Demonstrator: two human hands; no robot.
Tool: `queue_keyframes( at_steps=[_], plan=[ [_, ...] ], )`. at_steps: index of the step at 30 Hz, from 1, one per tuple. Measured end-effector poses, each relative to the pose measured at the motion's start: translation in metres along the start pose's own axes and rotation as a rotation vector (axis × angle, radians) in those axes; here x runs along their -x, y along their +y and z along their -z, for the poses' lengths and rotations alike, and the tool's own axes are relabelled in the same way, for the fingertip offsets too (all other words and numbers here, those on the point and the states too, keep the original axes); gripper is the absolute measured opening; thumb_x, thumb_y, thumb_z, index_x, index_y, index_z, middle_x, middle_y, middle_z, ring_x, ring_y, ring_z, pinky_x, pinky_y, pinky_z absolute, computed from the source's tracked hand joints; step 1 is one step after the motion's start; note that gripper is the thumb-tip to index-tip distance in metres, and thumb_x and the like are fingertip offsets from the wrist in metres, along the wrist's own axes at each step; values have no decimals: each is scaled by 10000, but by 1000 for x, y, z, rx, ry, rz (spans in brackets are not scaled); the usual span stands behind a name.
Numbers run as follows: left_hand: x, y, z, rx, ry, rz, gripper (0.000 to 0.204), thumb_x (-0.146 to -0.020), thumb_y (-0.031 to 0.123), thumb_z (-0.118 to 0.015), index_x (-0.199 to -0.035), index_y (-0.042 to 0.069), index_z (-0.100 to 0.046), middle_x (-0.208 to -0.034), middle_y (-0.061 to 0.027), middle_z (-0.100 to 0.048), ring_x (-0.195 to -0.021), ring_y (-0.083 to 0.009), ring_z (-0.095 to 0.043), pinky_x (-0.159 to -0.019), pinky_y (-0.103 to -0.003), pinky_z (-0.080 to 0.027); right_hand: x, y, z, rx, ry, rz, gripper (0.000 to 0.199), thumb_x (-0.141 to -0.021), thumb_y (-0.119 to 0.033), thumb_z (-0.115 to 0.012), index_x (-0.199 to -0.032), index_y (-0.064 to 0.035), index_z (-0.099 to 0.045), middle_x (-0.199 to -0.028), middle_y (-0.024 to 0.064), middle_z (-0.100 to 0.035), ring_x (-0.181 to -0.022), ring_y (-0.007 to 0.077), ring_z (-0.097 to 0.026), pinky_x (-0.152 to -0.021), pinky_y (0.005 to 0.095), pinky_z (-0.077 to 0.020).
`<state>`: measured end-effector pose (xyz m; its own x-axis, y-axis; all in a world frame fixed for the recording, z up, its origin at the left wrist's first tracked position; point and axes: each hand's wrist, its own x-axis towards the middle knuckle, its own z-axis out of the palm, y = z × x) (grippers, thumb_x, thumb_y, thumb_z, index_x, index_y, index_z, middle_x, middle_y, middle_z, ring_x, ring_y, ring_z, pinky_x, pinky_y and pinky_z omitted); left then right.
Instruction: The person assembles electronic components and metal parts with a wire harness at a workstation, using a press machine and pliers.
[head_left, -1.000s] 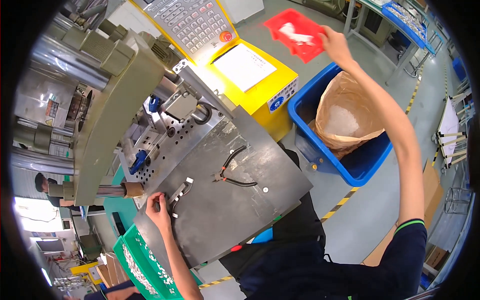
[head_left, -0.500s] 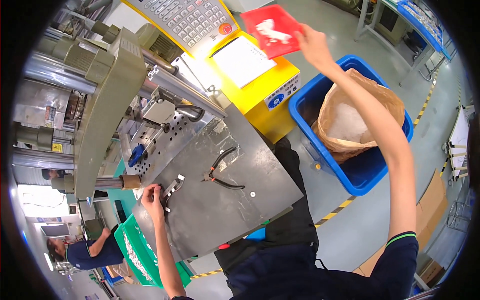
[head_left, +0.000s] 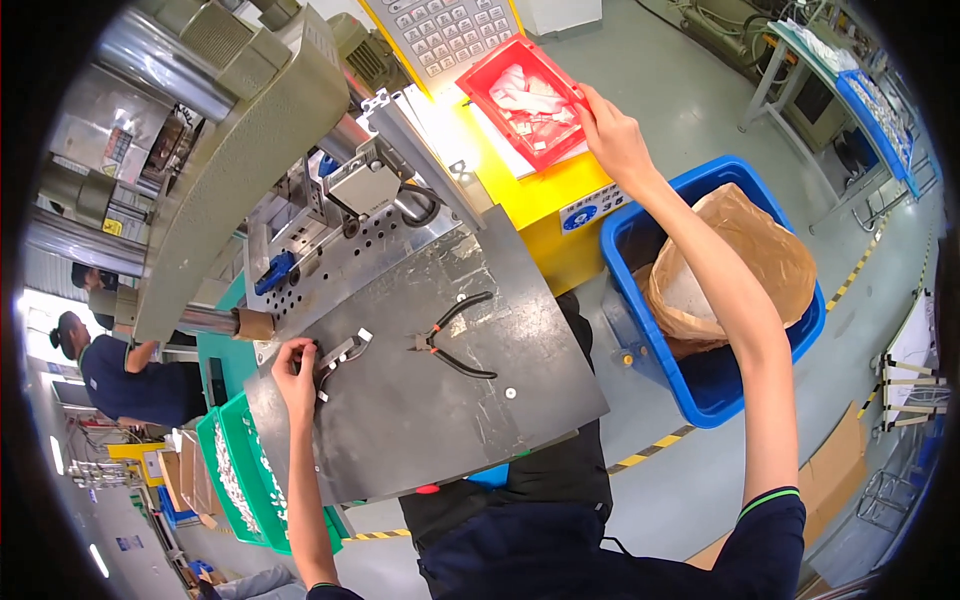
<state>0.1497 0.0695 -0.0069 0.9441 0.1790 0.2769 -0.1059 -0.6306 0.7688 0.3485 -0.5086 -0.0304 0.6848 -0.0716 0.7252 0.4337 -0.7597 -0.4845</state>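
My right hand (head_left: 618, 140) grips the near right edge of a red plastic bin (head_left: 548, 157). White cloth-like material and small pale pieces (head_left: 530, 95) lie inside it. The bin covers part of a white paper sheet on the yellow machine cabinet (head_left: 540, 215); whether it rests there I cannot tell. Over the left part of a dark metal plate (head_left: 430, 420), my left hand (head_left: 295, 375) has its fingers pinched together; what is between them is too small to make out. Just right of these fingertips lies a small grey-and-white part (head_left: 343, 352). Black-handled cutting pliers (head_left: 450, 340) lie spread on the plate.
A blue tub (head_left: 690, 395) with a paper bag (head_left: 790, 265) stands on the floor at right. Green bins (head_left: 270, 480) of white pieces sit at lower left. The machine frame (head_left: 235, 170) rises at left; a co-worker (head_left: 130, 370) is beyond it.
My right hand has brought the red bin left, over the paper sheet, and more of its contents show. My left hand stays beside the small part. The whole view has shifted.
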Motion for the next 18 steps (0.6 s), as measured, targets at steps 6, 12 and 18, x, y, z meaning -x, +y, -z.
queue_keyframes(
  at_steps=[6, 12, 18],
  plan=[
    [1, 2, 3, -23, -47, 40, 132, -1004, 130, -707, -1049, 7, -713, -898, 29, -640, -783, -53, -528, -683, -226, -414, 10, 3, 9, 34, -19, 51, 359, -1034, -155, -635, -1354, 7, -608, -1219, 251, -711, -1048, 418, -718, -862, 445, -610],
    [2, 8, -1, -13, -61, 63, 123, -1003, 113, -700, -1059, 3, -708, -885, 30, -634, -773, -47, -527, -680, -221, -421, 17, 13, 29, 103, 13, 192, 376, -1019, -145, -641, -1349, 29, -596, -1123, 219, -734, -939, 385, -742, -785, 436, -621],
    [2, -1, 1, 3, -22, 30, 110, -989, 103, -710, -1052, 12, -716, -864, 7, -640, -765, -64, -540, -642, -238, -468, 25, 16, 50, 164, -10, 302, 381, -997, -119, -678, -1345, 21, -609, -1175, 208, -739, -978, 334, -755, -815, 393, -620]
  ],
)
